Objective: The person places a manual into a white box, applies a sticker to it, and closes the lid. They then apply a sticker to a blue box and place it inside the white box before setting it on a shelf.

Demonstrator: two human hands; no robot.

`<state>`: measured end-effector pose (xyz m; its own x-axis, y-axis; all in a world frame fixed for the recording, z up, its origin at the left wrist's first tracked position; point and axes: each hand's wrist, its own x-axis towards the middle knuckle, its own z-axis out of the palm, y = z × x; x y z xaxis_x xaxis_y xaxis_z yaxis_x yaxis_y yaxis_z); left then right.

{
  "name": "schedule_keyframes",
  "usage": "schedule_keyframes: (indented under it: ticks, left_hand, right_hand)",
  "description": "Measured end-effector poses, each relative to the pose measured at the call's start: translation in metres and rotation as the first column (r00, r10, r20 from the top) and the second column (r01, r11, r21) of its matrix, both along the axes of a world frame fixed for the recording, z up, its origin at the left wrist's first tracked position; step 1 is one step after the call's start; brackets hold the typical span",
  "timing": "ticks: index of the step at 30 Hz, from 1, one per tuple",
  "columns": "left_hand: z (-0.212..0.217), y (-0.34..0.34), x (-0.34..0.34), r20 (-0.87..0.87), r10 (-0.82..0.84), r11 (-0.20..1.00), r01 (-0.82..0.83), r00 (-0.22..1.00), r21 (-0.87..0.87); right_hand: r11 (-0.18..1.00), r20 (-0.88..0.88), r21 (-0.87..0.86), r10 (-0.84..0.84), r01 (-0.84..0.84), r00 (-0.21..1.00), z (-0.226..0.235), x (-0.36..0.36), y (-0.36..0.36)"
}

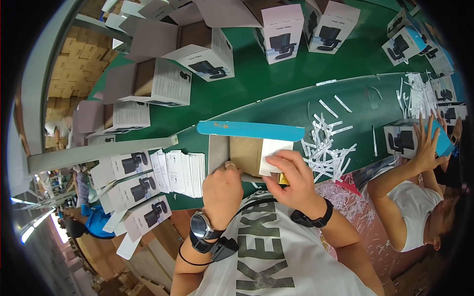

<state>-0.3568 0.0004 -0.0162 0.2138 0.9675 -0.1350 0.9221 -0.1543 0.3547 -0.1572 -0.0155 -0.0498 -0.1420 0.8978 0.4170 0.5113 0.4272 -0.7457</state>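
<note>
An open carton with a raised blue flap sits right in front of me, brown cardboard showing inside. My left hand grips its near left edge, fingers curled over into it; a ring and a watch are on this arm. My right hand is closed, thumb and fingers pinching a white folded leaflet at the carton's right inner side. A small yellow thing shows beneath those fingers; its kind is unclear. To the left stands a stack of white leaflets.
Open printed cartons line the far green bench. Flattened-looking cartons lie left by a metal rail. Loose white label strips are heaped at right. Farther right, a co-worker's hands handle a carton with blue edges.
</note>
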Motion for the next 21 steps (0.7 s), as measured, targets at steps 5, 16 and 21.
schedule_keyframes:
  ticks: [5, 16, 21]
  left_hand:
    - [-0.003, -0.001, 0.014, -0.052, 0.119, 0.993, -0.12, 0.991, -0.014]
    - [-0.044, -0.055, -0.073, -0.001, 0.177, 0.982, -0.177, 0.984, -0.059]
    - [-0.048, -0.048, -0.064, 0.274, 0.167, 0.967, -0.211, 0.947, 0.14]
  right_hand:
    - [0.998, -0.023, -0.052, 0.04, -0.041, 0.999, -0.005, 0.015, 0.003]
    - [0.995, -0.081, -0.015, 0.101, -0.103, 0.992, -0.008, 0.042, 0.009]
    - [0.989, -0.064, 0.021, 0.147, -0.146, 0.987, 0.001, 0.045, 0.008]
